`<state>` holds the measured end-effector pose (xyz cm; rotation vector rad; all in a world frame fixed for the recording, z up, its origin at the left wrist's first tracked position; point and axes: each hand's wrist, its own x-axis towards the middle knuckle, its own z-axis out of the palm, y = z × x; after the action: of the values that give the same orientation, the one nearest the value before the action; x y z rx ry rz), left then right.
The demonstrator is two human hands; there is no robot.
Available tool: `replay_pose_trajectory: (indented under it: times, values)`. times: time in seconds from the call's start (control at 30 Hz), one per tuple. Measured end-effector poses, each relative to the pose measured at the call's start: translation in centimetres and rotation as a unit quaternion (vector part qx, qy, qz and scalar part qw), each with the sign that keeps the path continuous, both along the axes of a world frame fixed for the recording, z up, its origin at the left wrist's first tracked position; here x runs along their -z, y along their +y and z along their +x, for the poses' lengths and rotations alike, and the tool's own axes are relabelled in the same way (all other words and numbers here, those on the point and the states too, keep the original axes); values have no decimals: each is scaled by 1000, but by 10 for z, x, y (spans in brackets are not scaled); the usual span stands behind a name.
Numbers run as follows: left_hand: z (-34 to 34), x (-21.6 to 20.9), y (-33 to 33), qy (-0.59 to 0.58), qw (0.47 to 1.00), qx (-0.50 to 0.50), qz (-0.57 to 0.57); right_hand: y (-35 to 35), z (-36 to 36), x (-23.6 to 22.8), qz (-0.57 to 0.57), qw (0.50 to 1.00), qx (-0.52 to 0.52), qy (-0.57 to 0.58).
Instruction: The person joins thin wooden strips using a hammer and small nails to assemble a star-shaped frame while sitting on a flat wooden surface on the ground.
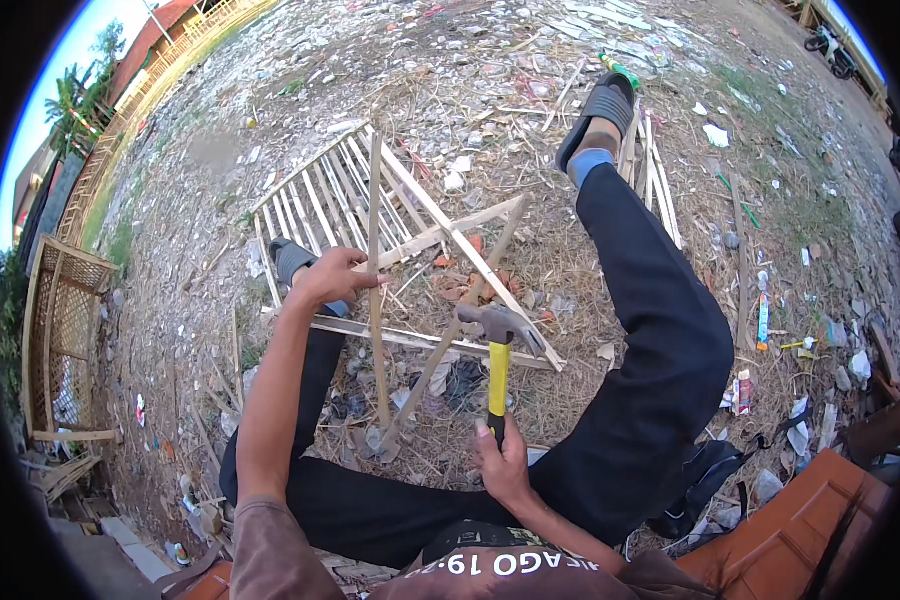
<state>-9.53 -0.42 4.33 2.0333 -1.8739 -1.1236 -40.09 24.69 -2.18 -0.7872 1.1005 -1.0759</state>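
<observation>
"What are you gripping?"
"My right fingers (487, 447) clasp the hammer (499, 375) by its handle; my left fingers (349, 257) pinch a wooden slat (374, 200) at the slatted frame (437, 215) on the ground (570, 290)."
"And that red packet (743, 392)?"
"Beside my right knee (708, 345); what it holds, I can't make out. My left wrist (307, 298) partly hides my left sandal (288, 258)."

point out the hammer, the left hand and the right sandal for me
Hammer (499, 370), head view: the yellow part of its handle.
Left hand (325, 279), head view: the middle of its back.
Right sandal (608, 103), head view: its grey strap.
</observation>
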Motion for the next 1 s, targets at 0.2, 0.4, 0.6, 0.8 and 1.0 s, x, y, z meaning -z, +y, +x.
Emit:
replay_pose_trajectory:
  times: [0.2, 0.4, 0.6, 0.8, 1.0]
  values:
    - [-62, -163, 16, -124, 975, -34, -183, -17, -33, 2, -29, 996, 51, -63]
    - [-96, -166, 8, -285, 888, -1, -361, -42, -45, 3, 10, 985, 130, -116]
    - [-107, -105, -5, -371, 816, 47, -441, -44, -47, 6, 9, 984, 156, -79]
    - [-98, -58, -7, -332, 803, 88, -486, -47, -49, 10, -22, 986, 150, -64]
    - [-89, -44, -3, -320, 803, 87, -495, -47, -43, 12, -7, 987, 151, -46]
